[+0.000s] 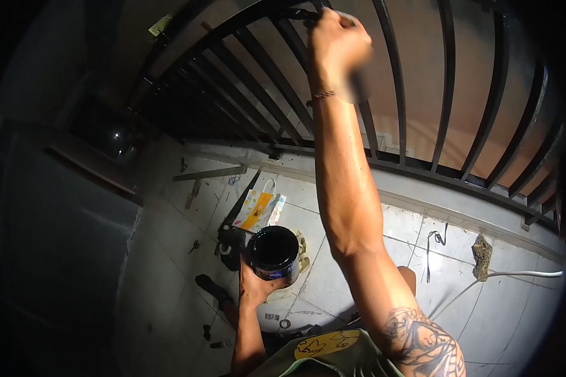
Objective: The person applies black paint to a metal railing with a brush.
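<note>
Item: one round, black, open-topped can [275, 251] at six o'clock, probably stiff, weighty and slick-rimmed, best held low; left hand [255, 286] wraps its seven-o'clock side. Right hand [336, 47]: twelve o'clock, curled beside black metal railing [448, 69], contents indeterminable.
</note>
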{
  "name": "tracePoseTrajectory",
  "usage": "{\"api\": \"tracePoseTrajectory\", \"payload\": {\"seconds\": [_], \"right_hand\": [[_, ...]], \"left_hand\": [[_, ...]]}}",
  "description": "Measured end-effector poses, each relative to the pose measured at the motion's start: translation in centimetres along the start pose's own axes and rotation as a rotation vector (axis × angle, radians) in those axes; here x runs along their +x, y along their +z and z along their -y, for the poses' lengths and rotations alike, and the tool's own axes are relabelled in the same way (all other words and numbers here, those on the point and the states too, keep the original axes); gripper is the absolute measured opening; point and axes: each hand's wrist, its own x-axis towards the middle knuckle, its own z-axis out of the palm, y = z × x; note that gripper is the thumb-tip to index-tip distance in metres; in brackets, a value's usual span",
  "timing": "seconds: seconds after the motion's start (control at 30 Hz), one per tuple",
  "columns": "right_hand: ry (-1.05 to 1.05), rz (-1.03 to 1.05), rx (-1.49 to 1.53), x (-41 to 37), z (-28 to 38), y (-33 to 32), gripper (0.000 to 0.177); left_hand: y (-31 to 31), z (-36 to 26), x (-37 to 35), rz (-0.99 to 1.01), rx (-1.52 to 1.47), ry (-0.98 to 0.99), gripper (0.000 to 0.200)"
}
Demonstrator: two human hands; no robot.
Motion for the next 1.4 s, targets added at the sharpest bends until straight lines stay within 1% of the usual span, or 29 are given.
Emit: {"api": "tracePoseTrajectory", "payload": {"seconds": [0.03, 0.07, 0.1, 0.17, 0.2, 0.23, 0.3, 0.37, 0.43, 0.47, 0.5, 0.57, 0.63, 0.67, 0.77, 0.8, 0.83, 0.9, 0.93, 0.97, 1.03, 1.07, 1.1, 1.17, 1.23, 1.3, 1.33, 1.37, 1.4], "right_hand": [[0.067, -0.017, 0.012, 0.1, -1.5, -0.4, 0.024], [0.174, 0.016, 0.081, -0.3, -3.2, -1.4, 0.02], [0.454, 0.052, 0.566, -1.0, -3.1, -2.3, 0.016], [0.788, -0.02, 0.727, -1.3, -3.1, -3.4, 0.013], [0.863, -0.082, 0.813, -1.5, -3.1, -3.0, 0.014], [0.862, -0.084, 0.817, -1.3, -3.2, -2.5, 0.014], [0.967, -0.121, 0.939, -1.3, -3.5, -1.7, 0.014], [0.986, -0.146, 0.977, -1.4, -4.7, -1.4, 0.014], [1.021, -0.105, 0.795, -1.9, -5.7, -2.0, 0.015], [1.011, -0.097, 0.816, -2.2, -6.4, -2.5, 0.017], [0.955, -0.125, 0.877, -2.7, -6.8, -2.7, 0.017], [1.023, -0.15, 1.135, -3.6, -7.7, -2.9, 0.017], [1.157, -0.212, 1.256, -4.3, -8.6, -1.7, 0.019], [1.164, -0.214, 1.366, -4.6, -9.2, -0.7, 0.021], [1.185, -0.297, 1.537, -4.0, -9.0, 1.1, 0.021], [1.184, -0.302, 1.502, -4.2, -8.5, 1.4, 0.022], [1.247, -0.199, 1.456, -4.0, -7.9, 1.4, 0.023], [1.256, -0.199, 1.367, -4.6, -6.2, 1.1, 0.021], [1.282, -0.211, 1.278, -4.4, -5.5, 0.4, 0.02], [1.292, -0.224, 1.283, -4.1, -5.1, -0.1, 0.02], [1.147, -0.085, 0.996, -3.7, -5.2, -1.1, 0.018], [1.038, -0.079, 0.95, -3.4, -5.3, -1.6, 0.019], [1.048, -0.093, 0.951, -3.3, -5.5, -2.0, 0.019], [0.848, -0.154, 0.934, -3.0, -5.7, -2.7, 0.02], [0.863, -0.187, 0.965, -2.9, -5.6, -2.8, 0.021], [1.0, -0.231, 1.165, -2.8, -5.0, -2.3, 0.022], [1.034, -0.246, 1.171, -2.9, -4.5, -2.1, 0.024], [1.018, -0.279, 1.123, -3.0, -4.1, -2.0, 0.019], [0.891, -0.3, 1.039, -3.1, -4.1, -1.8, 0.017]], "left_hand": [[-0.1, -0.2, -0.1, -0.004, 0.063, -0.017, 0.098], [-0.3, -0.1, -0.5, -0.003, 0.063, -0.022, 0.098], [-0.4, 0.1, -0.7, 0.007, 0.013, -0.005, 0.095], [-0.4, 0.2, -0.7, 0.011, -0.036, 0.018, 0.092], [-0.7, -0.1, -0.9, 0.007, -0.02, 0.006, 0.094], [-0.7, -0.3, -0.8, 0.003, -0.004, -0.002, 0.096], [-0.9, -0.8, -0.8, -0.002, 0.014, -0.012, 0.098], [-1.0, -1.0, -0.8, -0.011, 0.029, -0.017, 0.099], [-0.9, -0.8, -0.8, -0.008, -0.018, -0.006, 0.099], [-0.8, -0.5, -0.8, -0.004, -0.015, -0.001, 0.099], [-0.7, -0.1, -0.6, 0.007, -0.043, 0.012, 0.098], [-0.6, 0.4, -0.6, 0.018, -0.054, 0.028, 0.098], [-0.7, 0.5, -0.7, 0.037, -0.061, -0.017, 0.098], [-0.9, -0.1, -0.7, 0.028, -0.022, -0.083, 0.096], [-1.7, -1.1, -0.8, -0.005, 0.14, -0.107, 0.095], [-2.2, -0.2, -1.1, -0.032, 0.182, -0.088, 0.093], [-2.7, 0.5, -1.2, -0.031, 0.202, -0.086, 0.093], [-3.9, 1.8, -1.4, -0.056, 0.055, -0.131, 0.09], [-4.2, 2.3, -1.4, -0.087, -0.084, -0.154, 0.087], [-4.9, 2.6, -1.3, -0.088, -0.068, -0.157, 0.087], [-6.2, 2.4, -1.0, -0.145, 0.001, -0.229, 0.087], [-6.5, 2.2, -0.8, -0.151, -0.039, -0.238, 0.091], [-6.7, 1.9, -0.5, -0.15, -0.025, -0.243, 0.091], [-7.4, 1.4, 0.0, -0.155, -0.039, -0.254, 0.093], [-8.2, 2.2, 0.1, -0.122, -0.007, -0.299, 0.095], [-8.0, 2.0, 0.0, -0.181, -0.07, -0.333, 0.099], [-7.8, 2.0, 0.0, -0.185, -0.054, -0.327, 0.099], [-7.7, 2.0, 0.0, -0.204, -0.033, -0.3, 0.099], [-7.8, 1.9, -0.1, -0.222, -0.013, -0.275, 0.1]]}}
